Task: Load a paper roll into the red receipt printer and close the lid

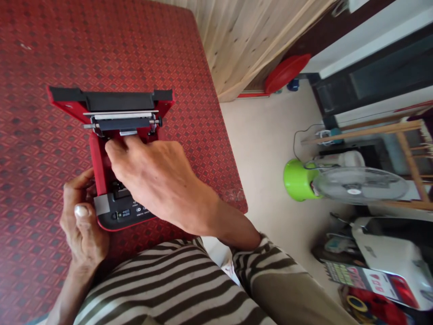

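Observation:
A red and black label printer (101,171) sits on the table near my lap, its lid (118,101) raised at the far side. A dark roller (122,123) on a metal bracket runs across the inside of the lid. My right hand (162,180) reaches into the body from the right, fingers bent down. One finger meets a small silver tab (128,132) below the roller; the fingertips are hidden inside. My left hand (83,216) grips the printer's left side, thumb by the grey corner patch (102,204) and fingers curled behind the wall.
The printer rests on a red patterned tabletop (189,54), whose right edge drops to a pale floor (253,144). To the right stand a green bucket (297,180), a fan (358,187), a wooden rack (411,158) and a white appliance (389,248). Wooden panelling (243,36) borders the table.

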A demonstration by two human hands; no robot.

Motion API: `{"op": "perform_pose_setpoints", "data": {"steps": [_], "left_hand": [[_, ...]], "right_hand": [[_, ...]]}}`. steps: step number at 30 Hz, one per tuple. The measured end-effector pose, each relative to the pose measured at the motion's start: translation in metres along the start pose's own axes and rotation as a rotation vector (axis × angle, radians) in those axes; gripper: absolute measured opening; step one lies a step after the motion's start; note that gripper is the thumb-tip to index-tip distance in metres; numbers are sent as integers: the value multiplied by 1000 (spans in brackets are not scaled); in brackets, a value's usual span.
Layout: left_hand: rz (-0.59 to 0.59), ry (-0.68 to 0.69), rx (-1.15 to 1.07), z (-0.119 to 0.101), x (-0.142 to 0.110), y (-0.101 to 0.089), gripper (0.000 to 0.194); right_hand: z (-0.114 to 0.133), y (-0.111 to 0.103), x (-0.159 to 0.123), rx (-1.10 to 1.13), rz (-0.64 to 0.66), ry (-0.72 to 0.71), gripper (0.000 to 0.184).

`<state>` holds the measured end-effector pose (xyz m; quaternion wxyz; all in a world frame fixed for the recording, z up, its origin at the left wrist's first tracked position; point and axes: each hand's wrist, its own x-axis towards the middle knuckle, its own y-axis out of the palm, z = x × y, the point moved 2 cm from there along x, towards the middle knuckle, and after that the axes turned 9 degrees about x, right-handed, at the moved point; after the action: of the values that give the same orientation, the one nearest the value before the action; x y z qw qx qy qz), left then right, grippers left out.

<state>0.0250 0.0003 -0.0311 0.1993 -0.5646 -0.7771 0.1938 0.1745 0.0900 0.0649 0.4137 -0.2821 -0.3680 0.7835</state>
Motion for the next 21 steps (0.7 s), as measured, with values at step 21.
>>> {"op": "perform_pose_setpoints", "data": {"steps": [21], "left_hand": [[-29,-5,90,7,2,-1,67]], "right_hand": [[-160,39,14,709,-466,73,23]]}}
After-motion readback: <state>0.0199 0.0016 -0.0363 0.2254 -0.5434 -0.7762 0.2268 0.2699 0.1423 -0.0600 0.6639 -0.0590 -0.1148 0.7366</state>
